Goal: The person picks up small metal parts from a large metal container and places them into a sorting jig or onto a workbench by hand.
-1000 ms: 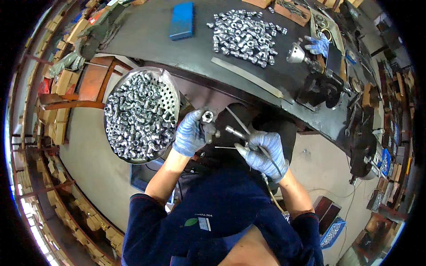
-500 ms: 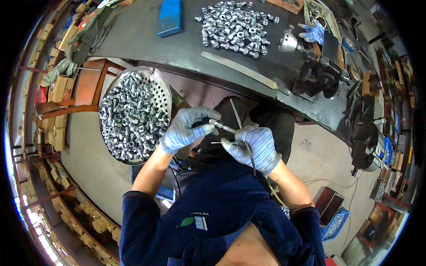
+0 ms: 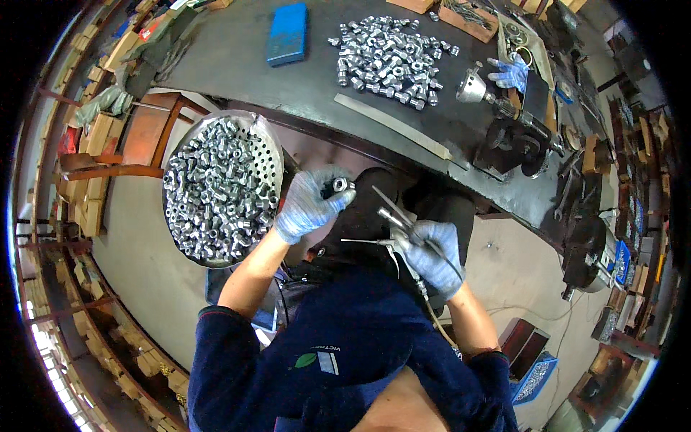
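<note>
One metal fitting [image 3: 341,185], pinched between the thumb and fingers of my left hand [image 3: 311,204]: it sits at the fingertips, on the side facing my other hand, hollow end showing. My right hand [image 3: 433,255] is curled closed around a steel-tipped rod [image 3: 391,217] and a long thin metal strip [image 3: 386,200]. The rod's tip points toward the fitting, near it but apart. A thin-nozzled air gun [image 3: 394,246] is at my right thumb side, hose [image 3: 441,327] running down; can't tell how firmly I grip it. Both hands gloved, over my lap. Just left of my left hand: perforated metal pan [image 3: 268,158], heaped with similar fittings [image 3: 219,194]. Bench [image 3: 230,65] ahead carries a second fittings pile [image 3: 389,61], a blue box [image 3: 286,36] and a flat bar [image 3: 392,125].
</note>
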Available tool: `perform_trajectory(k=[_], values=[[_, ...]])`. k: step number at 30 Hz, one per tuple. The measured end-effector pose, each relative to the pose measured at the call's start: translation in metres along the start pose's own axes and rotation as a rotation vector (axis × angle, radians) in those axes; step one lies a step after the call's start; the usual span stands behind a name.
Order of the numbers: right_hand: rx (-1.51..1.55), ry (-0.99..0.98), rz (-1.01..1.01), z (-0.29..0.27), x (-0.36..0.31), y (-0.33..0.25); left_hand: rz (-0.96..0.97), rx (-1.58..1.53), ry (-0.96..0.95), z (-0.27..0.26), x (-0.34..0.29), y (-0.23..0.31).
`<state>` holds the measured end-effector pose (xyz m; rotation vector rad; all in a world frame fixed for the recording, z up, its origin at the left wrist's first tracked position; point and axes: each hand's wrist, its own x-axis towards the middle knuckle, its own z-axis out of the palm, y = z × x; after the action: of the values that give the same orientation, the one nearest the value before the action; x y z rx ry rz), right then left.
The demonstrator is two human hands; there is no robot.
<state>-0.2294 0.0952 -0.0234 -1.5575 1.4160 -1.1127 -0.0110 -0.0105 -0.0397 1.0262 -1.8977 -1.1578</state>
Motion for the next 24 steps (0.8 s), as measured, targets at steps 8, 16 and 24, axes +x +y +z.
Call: perform_trajectory(k=[8, 16, 24], values=[[-0.037, -0.200, -0.356, -0.004, 0.002, -0.049, 0.001, 0.373, 0.104, 0.002, -0.006, -0.008], [0.050, -0.106, -0.245, 0.005, 0.003, -0.047, 0.050, 0.403, 0.088, 0.002, -0.008, -0.004], [0.097, -0.038, -0.253, 0.007, 0.006, -0.046, 0.027, 0.406, 0.071, 0.003, -0.007, -0.002]])
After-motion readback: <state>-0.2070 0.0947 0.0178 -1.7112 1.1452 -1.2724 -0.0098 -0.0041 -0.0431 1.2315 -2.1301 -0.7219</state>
